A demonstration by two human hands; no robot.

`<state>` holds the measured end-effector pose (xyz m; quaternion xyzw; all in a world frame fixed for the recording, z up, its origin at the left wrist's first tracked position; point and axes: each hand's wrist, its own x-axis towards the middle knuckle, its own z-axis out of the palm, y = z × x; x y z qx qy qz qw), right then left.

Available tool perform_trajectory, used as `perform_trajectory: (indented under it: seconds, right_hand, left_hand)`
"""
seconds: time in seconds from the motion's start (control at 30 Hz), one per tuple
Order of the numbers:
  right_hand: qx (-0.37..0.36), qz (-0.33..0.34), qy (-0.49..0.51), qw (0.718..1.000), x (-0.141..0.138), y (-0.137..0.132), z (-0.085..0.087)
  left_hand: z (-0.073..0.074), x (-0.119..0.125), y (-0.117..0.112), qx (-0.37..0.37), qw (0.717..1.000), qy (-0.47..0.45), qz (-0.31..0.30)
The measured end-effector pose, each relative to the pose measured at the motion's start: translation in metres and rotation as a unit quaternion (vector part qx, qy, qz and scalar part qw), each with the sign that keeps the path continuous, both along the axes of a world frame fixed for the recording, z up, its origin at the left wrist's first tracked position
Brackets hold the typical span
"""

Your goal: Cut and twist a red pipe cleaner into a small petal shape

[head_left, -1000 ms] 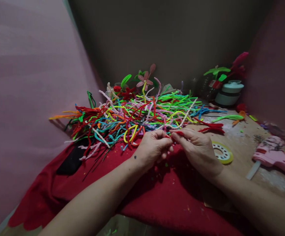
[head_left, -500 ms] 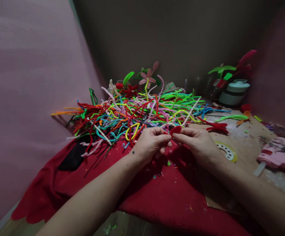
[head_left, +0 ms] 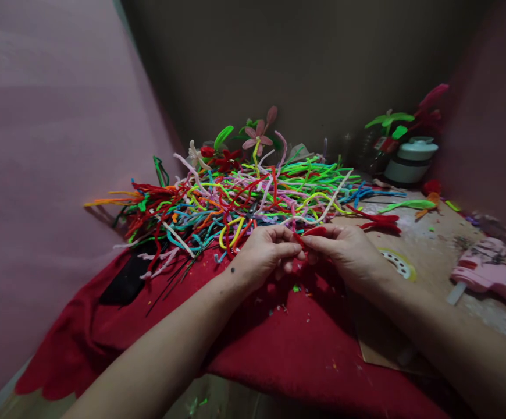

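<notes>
My left hand (head_left: 265,253) and my right hand (head_left: 347,249) meet at the middle, above a red cloth (head_left: 253,337). Both pinch a short red pipe cleaner piece (head_left: 312,232) between thumb and fingers, the fingers curled closed. Just beyond my hands lies a big tangled heap of pipe cleaners (head_left: 244,201) in green, red, yellow, blue, pink and white.
Finished pipe cleaner flowers (head_left: 257,137) stand behind the heap. A pink glue gun (head_left: 488,276) lies at the right on the wooden table (head_left: 436,244), with a tape roll (head_left: 399,263) near my right hand. A white lidded jar (head_left: 412,160) holding flowers stands at back right. Pink walls close both sides.
My hands stay together on the red piece, working it slightly; its bent end has flattened between my fingers. The view has shifted a little.
</notes>
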<state>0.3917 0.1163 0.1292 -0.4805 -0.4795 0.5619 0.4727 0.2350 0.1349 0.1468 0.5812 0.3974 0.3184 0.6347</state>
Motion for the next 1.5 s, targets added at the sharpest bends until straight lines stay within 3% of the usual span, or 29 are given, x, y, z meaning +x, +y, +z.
perform_trajectory:
  seconds: [0.13, 0.3, 0.5, 0.63, 0.7, 0.83, 1.1, 1.3, 1.43, 1.5]
  right_hand:
    - [0.008, 0.0, -0.065, 0.998, 0.001, 0.0, 0.003]
    - [0.007, 0.003, -0.053, 0.999, 0.0, 0.0, 0.003]
    - [0.024, -0.013, -0.105, 0.994, 0.0, 0.0, 0.003]
    - [0.066, -0.046, -0.151, 0.985, -0.001, -0.002, 0.004]
    - [0.075, -0.053, -0.16, 0.983, -0.001, -0.002, 0.005]
    - [0.054, -0.047, -0.1, 0.992, 0.002, 0.001, 0.006]
    - [0.012, 0.022, 0.01, 1.0, 0.004, 0.006, -0.007]
    - [-0.016, 0.036, 0.046, 0.998, 0.002, 0.004, -0.007]
    - [-0.006, 0.042, 0.062, 0.997, 0.004, 0.006, -0.005]
    - [0.013, 0.031, 0.062, 0.998, 0.005, 0.005, -0.001]
  left_hand:
    - [0.004, 0.002, -0.001, 0.029, 0.999, 0.043, 0.016]
    - [0.008, 0.003, -0.001, 0.148, 0.978, 0.132, 0.056]
    - [0.001, -0.002, 0.003, 0.228, 0.952, 0.204, -0.004]
    - [-0.005, 0.0, 0.003, 0.303, 0.921, 0.243, -0.007]
    - [-0.005, 0.0, 0.004, 0.29, 0.926, 0.244, -0.004]
    - [0.0, -0.003, 0.005, 0.194, 0.956, 0.22, -0.027]
    - [0.004, 0.003, 0.003, 0.173, 0.983, 0.055, 0.021]
    - [-0.005, 0.003, 0.0, 0.297, 0.949, 0.09, 0.046]
    - [-0.007, -0.001, -0.002, 0.418, 0.901, 0.119, -0.008]
    - [-0.005, -0.002, -0.001, 0.393, 0.914, 0.1, -0.009]
